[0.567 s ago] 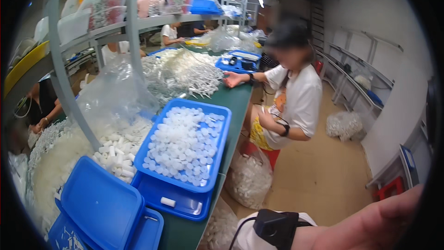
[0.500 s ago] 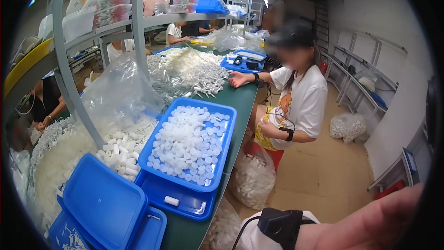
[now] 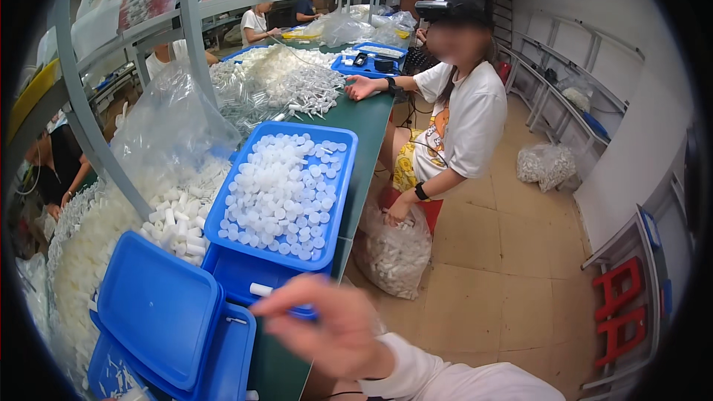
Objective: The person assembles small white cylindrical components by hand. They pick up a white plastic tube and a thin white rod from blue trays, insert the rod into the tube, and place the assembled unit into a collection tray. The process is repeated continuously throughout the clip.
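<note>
My right hand (image 3: 327,327), blurred, reaches in from the lower right over the table's front edge. Its fingers are loosely bent and apart, and nothing shows between them. Just beyond the fingertips lies a white cylindrical piece (image 3: 261,289) in the lower blue tray (image 3: 234,271). Resting partly on that tray is another blue tray (image 3: 343,150), which holds a heap of small translucent white round caps (image 3: 278,193). At the left, an upturned or empty-looking blue tray (image 3: 156,308) leans over other blue trays, one with thin white pieces (image 3: 115,379). I do not see my left hand.
White cylindrical parts (image 3: 178,223) are piled behind the trays, beside a clear plastic bag (image 3: 160,119) and a grey shelf post (image 3: 197,37). A co-worker (image 3: 460,126) sits across to the right, one hand in a bag of white parts (image 3: 397,256). Red stools (image 3: 620,312) stand at right.
My right hand has swung from the lower right corner leftward to the trays. The view has shifted, and the co-worker's lower hand has gone down into the bag.
</note>
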{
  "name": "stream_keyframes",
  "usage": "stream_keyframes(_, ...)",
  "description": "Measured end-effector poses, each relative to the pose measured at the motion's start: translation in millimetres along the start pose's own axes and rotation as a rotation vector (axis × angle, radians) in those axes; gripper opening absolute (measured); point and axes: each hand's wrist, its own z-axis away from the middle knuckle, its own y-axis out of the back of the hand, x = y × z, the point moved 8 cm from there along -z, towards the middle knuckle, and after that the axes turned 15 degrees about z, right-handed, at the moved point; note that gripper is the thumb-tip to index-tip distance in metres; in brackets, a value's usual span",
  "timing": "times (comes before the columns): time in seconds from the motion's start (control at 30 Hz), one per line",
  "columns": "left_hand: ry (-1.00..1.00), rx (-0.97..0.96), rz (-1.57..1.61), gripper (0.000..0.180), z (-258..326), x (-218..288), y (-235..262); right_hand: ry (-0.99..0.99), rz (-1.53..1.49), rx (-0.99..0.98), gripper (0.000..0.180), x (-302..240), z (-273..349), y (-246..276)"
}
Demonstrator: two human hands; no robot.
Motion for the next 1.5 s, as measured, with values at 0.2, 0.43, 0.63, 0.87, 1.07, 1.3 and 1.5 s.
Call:
stream_keyframes(0.2, 0.076, -0.132, 0.308, 0.019, 7.1, 19.0, -26.7, 0.358, -0.059, -0.178, 0.025, -34.3, 22.0, -89.9)
stream_keyframes(0.43, 0.137, -0.223, 0.371, 0.02, 17.9, 22.7, -28.2, 0.237, -0.052, -0.457, 0.026, -41.9, 37.9, -116.6)
stream_keyframes(0.63, 0.132, -0.177, 0.434, 0.018, 20.7, 29.0, -20.1, 0.252, -0.16, -0.442, 0.026, -48.2, 51.9, -127.6)
stream_keyframes(0.87, 0.026, -0.169, 0.541, 0.017, 24.7, 44.2, -8.8, 0.339, -0.169, -0.368, 0.026, -65.6, 60.1, -121.9)
stream_keyframes(1.07, 0.038, -0.181, 0.53, 0.018, 25.7, 50.1, -5.9, 0.338, -0.147, -0.387, 0.028, -76.0, 64.6, -117.5)
stream_keyframes(1.3, 0.095, -0.267, 0.569, 0.021, 21.7, 53.0, -9.9, 0.316, -0.118, -0.323, 0.028, -84.5, 67.2, -108.2)
stream_keyframes(1.5, 0.077, -0.328, 0.512, 0.022, 19.2, 58.0, -10.7, 0.224, -0.234, -0.344, 0.027, -75.5, 72.3, -114.5)
